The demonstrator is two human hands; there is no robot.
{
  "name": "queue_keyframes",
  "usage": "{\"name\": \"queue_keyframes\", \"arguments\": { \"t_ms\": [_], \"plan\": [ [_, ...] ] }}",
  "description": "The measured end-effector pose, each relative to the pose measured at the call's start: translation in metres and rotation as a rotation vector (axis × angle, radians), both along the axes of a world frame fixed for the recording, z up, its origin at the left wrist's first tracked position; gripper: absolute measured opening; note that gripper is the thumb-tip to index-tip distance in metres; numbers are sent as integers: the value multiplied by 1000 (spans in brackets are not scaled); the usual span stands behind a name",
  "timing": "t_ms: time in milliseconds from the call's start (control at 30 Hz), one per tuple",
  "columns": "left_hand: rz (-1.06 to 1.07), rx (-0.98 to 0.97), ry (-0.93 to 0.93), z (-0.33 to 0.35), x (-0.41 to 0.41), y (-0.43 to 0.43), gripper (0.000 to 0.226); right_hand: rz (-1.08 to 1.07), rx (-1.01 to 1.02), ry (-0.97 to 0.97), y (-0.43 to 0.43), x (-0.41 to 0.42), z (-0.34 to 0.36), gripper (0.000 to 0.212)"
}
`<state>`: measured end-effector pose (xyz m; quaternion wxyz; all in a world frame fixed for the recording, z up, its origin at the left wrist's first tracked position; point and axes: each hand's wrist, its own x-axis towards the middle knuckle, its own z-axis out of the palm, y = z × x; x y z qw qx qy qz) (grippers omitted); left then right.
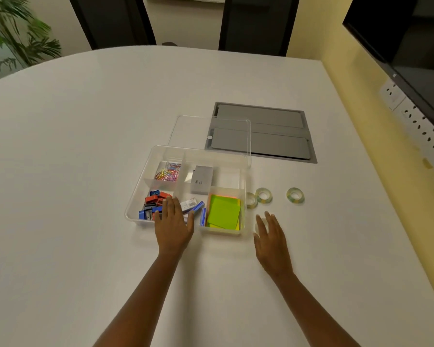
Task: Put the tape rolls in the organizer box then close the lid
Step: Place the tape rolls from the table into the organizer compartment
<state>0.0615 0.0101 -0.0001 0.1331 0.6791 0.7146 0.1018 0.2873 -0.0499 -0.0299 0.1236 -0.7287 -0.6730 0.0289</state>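
Observation:
A clear plastic organizer box stands open on the white table, its clear lid lying flat behind it. Three small greenish tape rolls lie on the table to the box's right: one against the box wall, one beside it, one further right. My left hand rests flat on the box's front edge, fingers apart, holding nothing. My right hand hovers open over the table just in front of the two nearer rolls, apart from them.
Inside the box are coloured paper clips, red and blue sharpeners, a grey block and green sticky notes. A grey cable hatch is set into the table behind. A dark screen hangs on the right wall.

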Motion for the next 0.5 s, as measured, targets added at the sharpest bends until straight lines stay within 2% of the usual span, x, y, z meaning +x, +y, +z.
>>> {"name": "queue_keyframes", "arguments": {
  "t_ms": [67,133,200,267,367,433,500],
  "plan": [
    [-26,15,-18,-2,2,4,91,-46,-78,17,5,7,-3,38],
    [-47,3,-39,-4,1,9,94,-31,-140,41,8,12,-8,50],
    [-47,-13,-66,-4,-2,14,89,-5,-86,75,11,19,-11,49],
    [-44,-27,-71,-3,-5,18,79,-12,-28,210,15,22,-10,47],
    [-55,-36,-77,-3,-10,25,66,-191,22,458,30,18,7,42],
    [-66,-45,-72,-2,-12,31,67,-246,93,543,47,12,20,41],
    [-80,-45,-73,1,-13,38,73,-192,143,571,66,2,35,41]
  ]
}}
